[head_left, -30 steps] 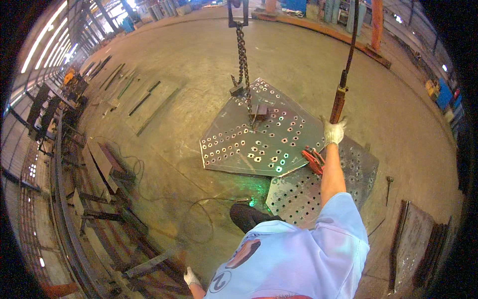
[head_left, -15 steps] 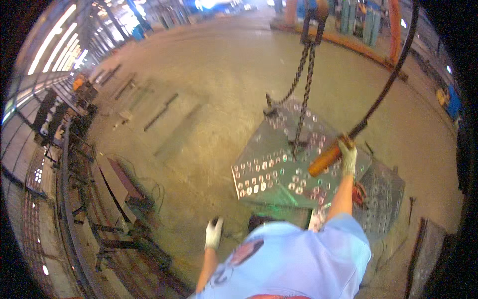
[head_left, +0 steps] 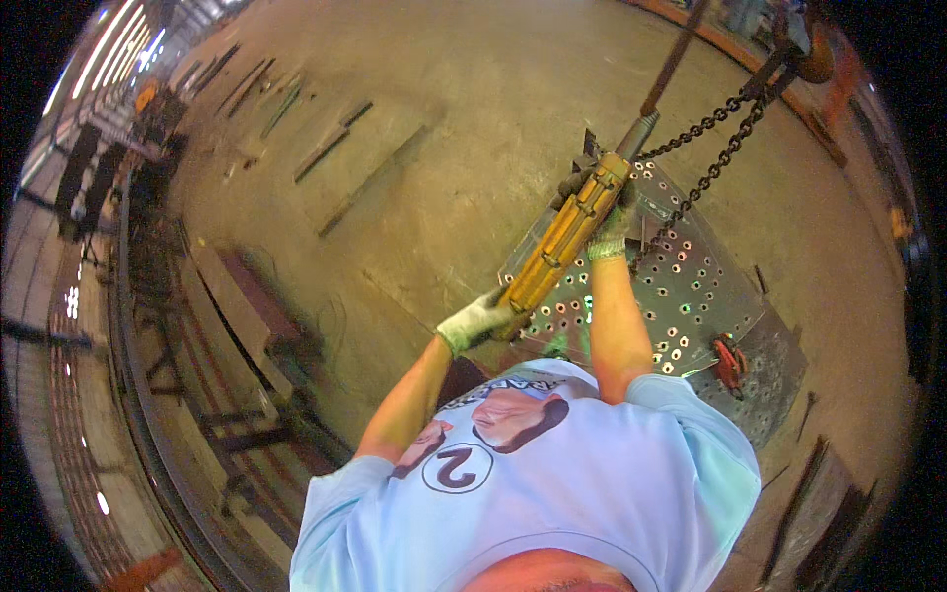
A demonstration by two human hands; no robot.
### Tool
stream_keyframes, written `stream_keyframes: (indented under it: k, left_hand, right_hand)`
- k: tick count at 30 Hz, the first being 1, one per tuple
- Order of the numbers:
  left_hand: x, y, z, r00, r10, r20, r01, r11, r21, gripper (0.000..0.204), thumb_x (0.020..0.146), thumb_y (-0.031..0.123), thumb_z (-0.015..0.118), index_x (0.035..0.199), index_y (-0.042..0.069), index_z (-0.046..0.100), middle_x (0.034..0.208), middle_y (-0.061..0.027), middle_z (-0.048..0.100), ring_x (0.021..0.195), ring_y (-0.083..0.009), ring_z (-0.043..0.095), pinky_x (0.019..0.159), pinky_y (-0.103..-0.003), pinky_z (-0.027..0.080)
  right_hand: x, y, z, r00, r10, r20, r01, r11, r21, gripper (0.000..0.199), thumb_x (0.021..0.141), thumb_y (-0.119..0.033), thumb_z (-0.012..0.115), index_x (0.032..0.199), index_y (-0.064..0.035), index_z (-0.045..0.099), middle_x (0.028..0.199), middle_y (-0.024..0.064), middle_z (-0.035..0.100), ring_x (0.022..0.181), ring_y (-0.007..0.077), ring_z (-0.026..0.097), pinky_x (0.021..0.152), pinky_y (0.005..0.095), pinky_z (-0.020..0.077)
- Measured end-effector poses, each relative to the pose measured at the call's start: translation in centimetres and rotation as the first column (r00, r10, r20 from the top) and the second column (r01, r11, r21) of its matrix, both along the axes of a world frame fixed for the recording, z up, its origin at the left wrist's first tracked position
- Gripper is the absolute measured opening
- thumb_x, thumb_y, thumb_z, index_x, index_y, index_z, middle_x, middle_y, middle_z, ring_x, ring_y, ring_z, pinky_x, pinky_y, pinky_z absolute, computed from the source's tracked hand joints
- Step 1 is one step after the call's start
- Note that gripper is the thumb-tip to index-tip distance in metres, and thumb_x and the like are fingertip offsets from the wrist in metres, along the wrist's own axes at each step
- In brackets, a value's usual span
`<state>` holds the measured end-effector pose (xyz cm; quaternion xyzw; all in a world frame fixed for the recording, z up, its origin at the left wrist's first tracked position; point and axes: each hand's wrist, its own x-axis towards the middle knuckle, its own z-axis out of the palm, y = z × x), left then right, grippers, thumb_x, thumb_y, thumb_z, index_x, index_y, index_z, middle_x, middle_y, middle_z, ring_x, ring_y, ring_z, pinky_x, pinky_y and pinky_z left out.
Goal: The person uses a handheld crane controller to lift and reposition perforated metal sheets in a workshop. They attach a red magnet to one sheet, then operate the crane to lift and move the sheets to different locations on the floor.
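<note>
Gripping a crane pendant (head_left: 567, 237) with left hand (head_left: 478, 321) and right hand (head_left: 611, 235)
Long and yellow, it slants below its cable (head_left: 676, 54).

hands (head_left: 480, 321): 2; pendant control (head_left: 567, 237): 1; chain lengths (head_left: 725, 158): 2; holed plates (head_left: 728, 288): 2; red tool (head_left: 730, 365): 1

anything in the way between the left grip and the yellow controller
Only the pale glove: the left grip holds the yellow controller at its lower end, with nothing else visible between them.
</note>
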<state>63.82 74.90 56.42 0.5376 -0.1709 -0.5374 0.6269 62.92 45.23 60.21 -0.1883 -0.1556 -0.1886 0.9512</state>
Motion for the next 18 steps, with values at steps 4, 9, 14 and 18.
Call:
stream_keyframes:
  k: [4, 9, 14, 18]
  left_hand:
    - [5.0, -0.5, 5.8, 0.853, -0.036, 0.52, -0.039, 0.99, 0.133, 0.075, 0.073, 0.028, 0.082, 0.134, 0.002, 0.047, 0.119, -0.0122, 0.063, 0.106, -0.0213, 0.061, 0.091, -0.036, 0.049]
    - [13.9, -0.8, 7.1, 0.337, -0.11, 0.935, -0.342, 0.911, 0.23, 0.092, 0.068, 0.033, 0.083, 0.141, 0.001, 0.037, 0.122, -0.0245, 0.055, 0.109, -0.0367, 0.059, 0.094, -0.044, 0.048]
    - [20.3, 0.4, 8.5, 0.209, -0.253, 0.945, -0.213, 0.931, 0.297, 0.099, 0.068, 0.029, 0.082, 0.147, 0.006, 0.026, 0.134, -0.027, 0.044, 0.12, -0.0427, 0.049, 0.1, -0.048, 0.044]
    - [24.9, 0.2, 7.6, 0.214, -0.246, 0.945, -0.077, 0.96, 0.268, 0.099, 0.069, 0.027, 0.082, 0.147, 0.006, 0.026, 0.136, -0.0284, 0.041, 0.123, -0.0438, 0.046, 0.102, -0.049, 0.043]
  right_hand:
    - [4.6, 2.6, 3.6, 0.934, -0.219, -0.282, 0.201, 0.975, -0.093, 0.063, 0.093, -0.06, 0.043, 0.129, -0.0091, 0.053, 0.113, 0.0122, 0.065, 0.103, 0.037, 0.063, 0.09, 0.0537, 0.0507]
    - [8.1, 12.1, 3.8, 0.664, -0.635, -0.395, 0.41, 0.751, -0.518, 0.048, 0.092, -0.029, 0.062, 0.13, -0.0028, 0.051, 0.115, 0.0083, 0.063, 0.102, 0.0216, 0.061, 0.092, 0.0348, 0.0498]
    - [14.6, 14.5, 1.3, 0.404, -0.78, -0.479, 0.558, 0.625, -0.546, 0.049, 0.083, -0.011, 0.073, 0.125, -0.0029, 0.05, 0.109, 0.007, 0.063, 0.096, 0.0167, 0.061, 0.086, 0.033, 0.0515]
    - [16.5, 17.0, 2.6, 0.245, -0.858, -0.451, 0.536, 0.508, -0.675, 0.049, 0.081, -0.007, 0.075, 0.122, -0.0035, 0.049, 0.105, 0.0062, 0.062, 0.094, 0.0174, 0.061, 0.085, 0.033, 0.0519]
